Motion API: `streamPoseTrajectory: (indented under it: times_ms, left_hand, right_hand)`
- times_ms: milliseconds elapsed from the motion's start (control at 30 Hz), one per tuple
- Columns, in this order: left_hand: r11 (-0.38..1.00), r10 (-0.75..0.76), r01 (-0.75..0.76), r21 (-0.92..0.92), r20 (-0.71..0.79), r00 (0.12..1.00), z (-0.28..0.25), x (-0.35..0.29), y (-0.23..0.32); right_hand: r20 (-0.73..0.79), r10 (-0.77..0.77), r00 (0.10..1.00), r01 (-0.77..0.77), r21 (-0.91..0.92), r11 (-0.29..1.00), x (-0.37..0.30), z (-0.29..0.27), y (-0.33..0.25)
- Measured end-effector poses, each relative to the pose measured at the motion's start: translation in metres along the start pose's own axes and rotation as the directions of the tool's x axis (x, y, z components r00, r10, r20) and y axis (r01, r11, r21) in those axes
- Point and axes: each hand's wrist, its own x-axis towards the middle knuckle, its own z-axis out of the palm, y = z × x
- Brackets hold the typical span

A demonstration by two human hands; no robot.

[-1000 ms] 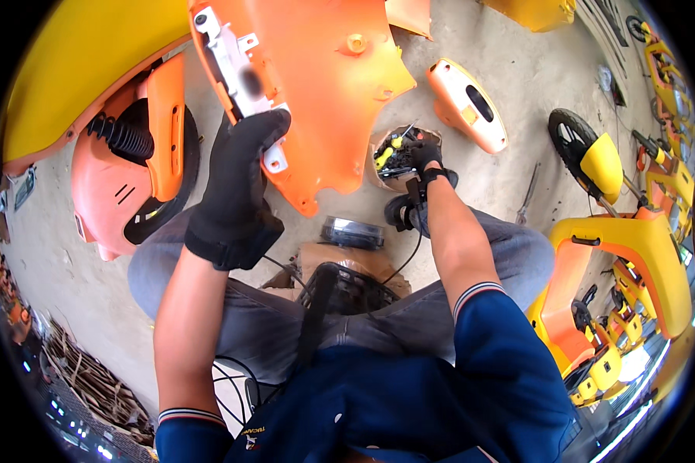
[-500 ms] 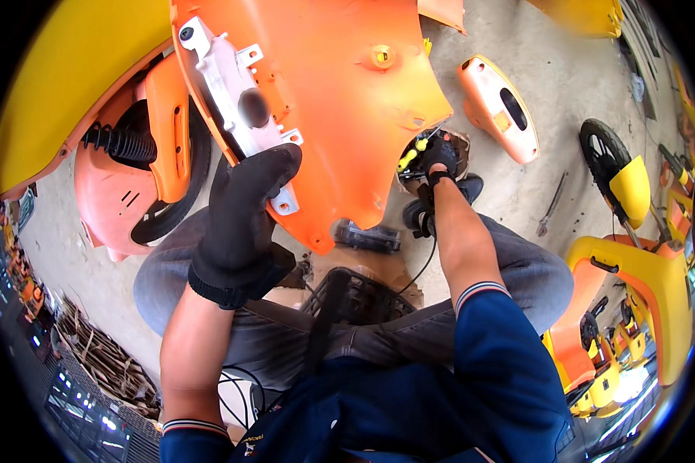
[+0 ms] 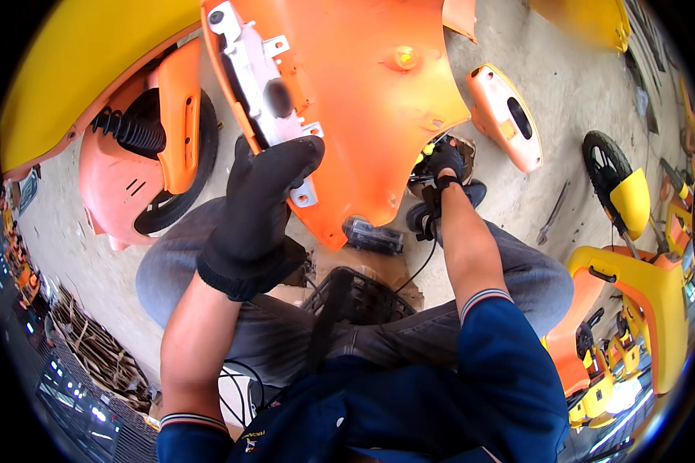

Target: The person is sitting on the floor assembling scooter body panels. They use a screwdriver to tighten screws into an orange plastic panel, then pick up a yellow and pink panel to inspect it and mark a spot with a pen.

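My left hand (image 3: 266,193), in a black glove, is closed on the lower left edge of a large orange plastic body panel (image 3: 363,100). Its thumb lies across the lower end of a white and silver lamp-like unit (image 3: 266,96) fixed along that edge. The panel is held up over my knees, and its top runs out of view. My right hand (image 3: 445,160), also gloved in black, reaches down into a small cardboard box (image 3: 465,154) beyond the panel's right edge. Yellow tool-like pieces (image 3: 425,154) lie by its fingers, which are mostly hidden among the dark contents.
To the left stand a pink-orange fender (image 3: 120,181) with a tyre and a black-bellowed orange fork cover (image 3: 181,116). A black plastic crate (image 3: 359,297) sits between my legs. An orange shell (image 3: 506,116) lies right on the concrete, near a wrench (image 3: 554,212) and a yellow-fendered wheel (image 3: 606,166).
The panel and my left hand have shifted slightly right and a little down in the view. My right hand stays at the box, slightly lower, and less of the yellow pieces shows.
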Motion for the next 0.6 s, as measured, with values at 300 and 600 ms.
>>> streamPoseTrajectory:
  times_ms: [300,600]
  left_hand:
    - [0.434,-0.566,0.433,-0.79,0.135,0.813,0.01,0.025,0.02]
    - [0.557,-0.347,0.321,-0.766,0.136,0.928,0.018,0.035,0.024]
  right_hand:
    - [0.387,-0.141,0.911,0.256,-0.264,0.93,0.041,-0.014,0.071]
    - [0.27,-0.194,0.943,0.141,0.202,0.969,-0.093,-0.257,-0.047]
